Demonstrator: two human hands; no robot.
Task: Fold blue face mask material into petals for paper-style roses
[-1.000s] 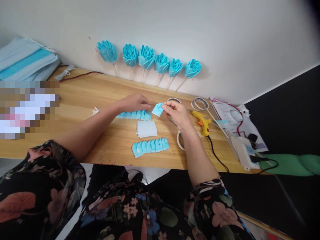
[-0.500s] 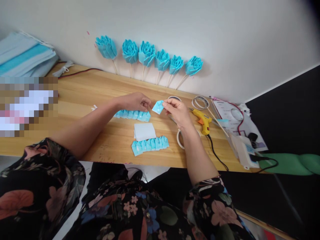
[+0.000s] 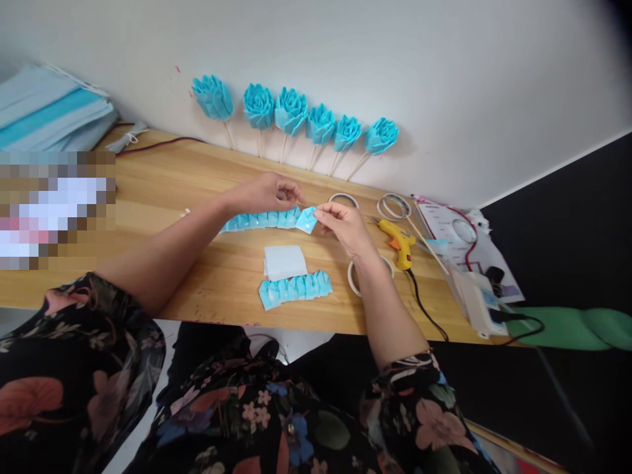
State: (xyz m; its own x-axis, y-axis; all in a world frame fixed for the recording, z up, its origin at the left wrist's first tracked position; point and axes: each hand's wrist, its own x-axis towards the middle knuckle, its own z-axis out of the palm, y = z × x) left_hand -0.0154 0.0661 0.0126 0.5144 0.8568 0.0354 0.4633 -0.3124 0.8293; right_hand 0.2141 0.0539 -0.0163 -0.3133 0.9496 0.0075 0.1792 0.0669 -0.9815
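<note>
The blue petal (image 3: 307,220) is sitting right between both hands, just above the worktop (image 3: 197,191), and it's meeting the right end of the pleated strip (image 3: 261,220). The right hand (image 3: 344,226) is pinching the petal's right edge – thumb and forefinger closed tight on it, the other fingers curled loosely underneath. The left hand (image 3: 264,193) is pinching the strip's right end from above, fingers bunched together with hardly any gap, so the two sets of fingertips are nearly touching over the join. I can't tell whether the petal is actually stuck to the strip or only pressed against it.

The petal is looking like thin folded fabric or paper, a small pointed square with a paler face. The strip is the same light blue, a row of little overlapping folds, and it's trailing left along the wood under the left forearm.

Nearer the edge a second strip (image 3: 295,288) is lying flat, with a white pad (image 3: 285,261) just above it – soft-looking, squarish. A yellow glue gun (image 3: 397,242) is resting to the right of the right hand, and a tape roll (image 3: 353,276) is lying partly under that wrist. Six blue roses (image 3: 291,110) on thin sticks are leaning against the wall.
</note>
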